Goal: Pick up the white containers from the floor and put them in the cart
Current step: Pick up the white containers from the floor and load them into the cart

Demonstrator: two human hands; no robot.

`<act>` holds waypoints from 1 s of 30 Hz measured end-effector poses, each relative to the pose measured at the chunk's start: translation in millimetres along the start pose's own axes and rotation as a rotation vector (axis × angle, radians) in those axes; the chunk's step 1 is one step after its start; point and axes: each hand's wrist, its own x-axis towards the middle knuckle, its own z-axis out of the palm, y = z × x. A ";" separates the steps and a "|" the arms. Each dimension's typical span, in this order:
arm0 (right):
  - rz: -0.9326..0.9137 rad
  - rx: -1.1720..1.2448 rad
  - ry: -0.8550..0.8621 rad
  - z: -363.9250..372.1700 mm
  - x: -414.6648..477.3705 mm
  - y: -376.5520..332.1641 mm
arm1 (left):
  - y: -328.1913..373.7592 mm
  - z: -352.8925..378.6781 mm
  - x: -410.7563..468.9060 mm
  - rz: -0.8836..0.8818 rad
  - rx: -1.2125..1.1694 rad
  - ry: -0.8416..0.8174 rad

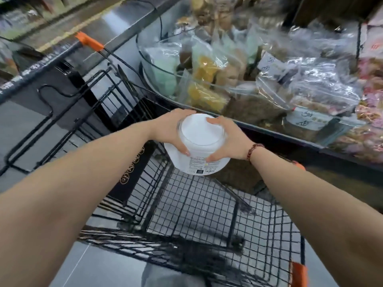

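Note:
A white container (199,146) with a white lid and a printed label low on its side is held in the air over the far end of the black wire cart (196,206). My left hand (172,129) grips its left side and my right hand (228,139) grips its right side, fingers wrapped around the lid rim. The cart's mesh basket lies open below, with nothing in the part I can see. No other white container shows in view.
A clear-walled display bin (248,79) full of bagged goods stands just right of and beyond the cart. A second black cart with an orange handle end (89,41) sits at the left. Grey tiled floor (93,270) lies near my feet.

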 end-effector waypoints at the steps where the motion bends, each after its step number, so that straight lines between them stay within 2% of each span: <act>1: 0.027 -0.003 0.010 12.4 8.6 3.4 | -18.7 2.2 5.3 0.000 0.004 -0.012; 7: 0.179 -0.035 -0.023 77.3 51.4 14.9 | -103.3 16.6 23.6 0.038 -0.041 -0.074; 14: 0.242 -0.118 -0.019 128.9 77.3 48.0 | -170.6 50.2 49.1 0.090 -0.065 -0.105; 24: 0.306 -0.189 -0.068 162.0 80.2 98.3 | -217.3 109.7 79.5 -0.028 -0.078 -0.161; 30: 0.320 -0.184 -0.056 179.4 85.1 111.5 | -228.0 122.5 85.9 -0.003 -0.064 -0.148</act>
